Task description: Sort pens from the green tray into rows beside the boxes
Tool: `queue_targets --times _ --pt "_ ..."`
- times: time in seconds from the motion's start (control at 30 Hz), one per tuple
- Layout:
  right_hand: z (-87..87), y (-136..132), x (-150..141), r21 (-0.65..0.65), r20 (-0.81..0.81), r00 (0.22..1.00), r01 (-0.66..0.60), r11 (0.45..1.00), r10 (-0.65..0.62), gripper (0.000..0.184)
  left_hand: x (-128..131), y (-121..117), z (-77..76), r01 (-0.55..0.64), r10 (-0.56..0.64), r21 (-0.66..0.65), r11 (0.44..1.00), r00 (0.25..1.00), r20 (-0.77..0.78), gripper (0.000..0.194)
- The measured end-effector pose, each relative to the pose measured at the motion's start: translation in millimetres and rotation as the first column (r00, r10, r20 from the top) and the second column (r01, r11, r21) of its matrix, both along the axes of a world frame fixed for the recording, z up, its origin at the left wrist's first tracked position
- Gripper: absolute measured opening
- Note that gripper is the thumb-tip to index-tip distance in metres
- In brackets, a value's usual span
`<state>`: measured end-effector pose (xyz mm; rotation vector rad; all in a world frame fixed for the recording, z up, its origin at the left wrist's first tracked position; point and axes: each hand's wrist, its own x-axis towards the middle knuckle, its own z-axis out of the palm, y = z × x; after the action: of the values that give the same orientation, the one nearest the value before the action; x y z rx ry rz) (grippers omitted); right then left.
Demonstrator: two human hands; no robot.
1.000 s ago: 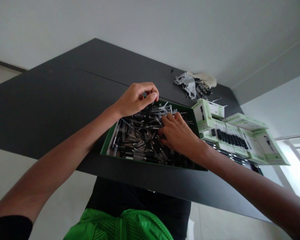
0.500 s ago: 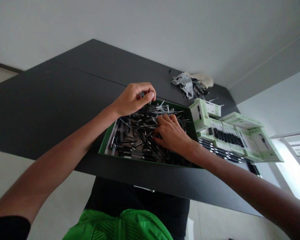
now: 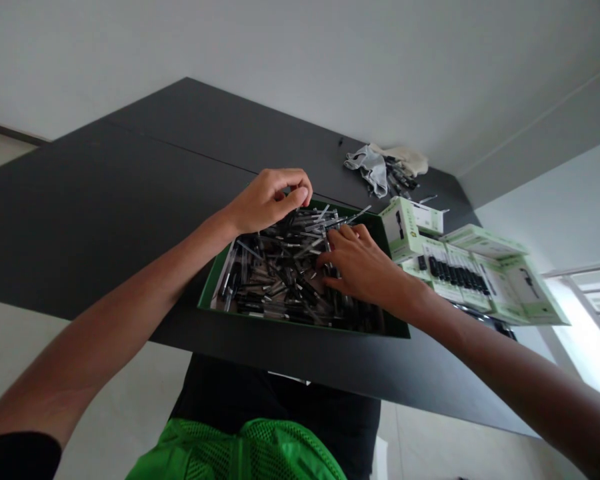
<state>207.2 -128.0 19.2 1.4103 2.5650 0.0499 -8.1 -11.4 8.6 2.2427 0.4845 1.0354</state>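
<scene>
A green-walled box (image 3: pixel 211 287) in front of me holds a heap of loose black and clear pen parts (image 3: pixel 285 283). Over the box's far left edge hovers my left hand (image 3: pixel 273 199), its fingers curled and thumb pressed in. Something dark shows beneath these fingers, too hidden to name. My right hand (image 3: pixel 360 263) is inside the right half of the box, palm down. Its fingers are bent and spread, touching the pen parts, with thumb and forefinger apart. Some fingertips are hidden among the parts.
On the right, light-green cartons (image 3: pixel 403 230) stand beside an open carton (image 3: pixel 525 287) with a row of black pens (image 3: pixel 457 275). A grey cloth (image 3: pixel 370 167) and more black pens (image 3: pixel 400 177) lie behind, near the wall. Everything rests on a dark table (image 3: pixel 130 193).
My right hand has shifted right within the box, its fingers spreading, and pen parts under it have moved. My left hand stays nearly in place.
</scene>
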Motion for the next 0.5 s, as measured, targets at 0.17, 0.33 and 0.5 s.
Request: queue_targets --times 0.17,0.33,0.5 --pt "5.8 -2 10 -0.007 0.020 1.000 0.000 1.000 0.001 0.019 1 1 -2.8 0.227 -0.223 0.007 0.974 0.962 -0.156 0.053" --pt "10.7 -3 14 -0.029 0.048 0.999 0.020 0.999 -0.018 0.014 1 -1 -2.3 0.312 -0.310 -0.043 0.949 0.901 -0.302 0.042" --pt "11.7 -4 10 -0.040 0.076 0.997 0.031 0.999 -0.028 0.017 0 -2 0.0 0.317 -0.322 -0.070 0.946 0.888 -0.327 0.041"
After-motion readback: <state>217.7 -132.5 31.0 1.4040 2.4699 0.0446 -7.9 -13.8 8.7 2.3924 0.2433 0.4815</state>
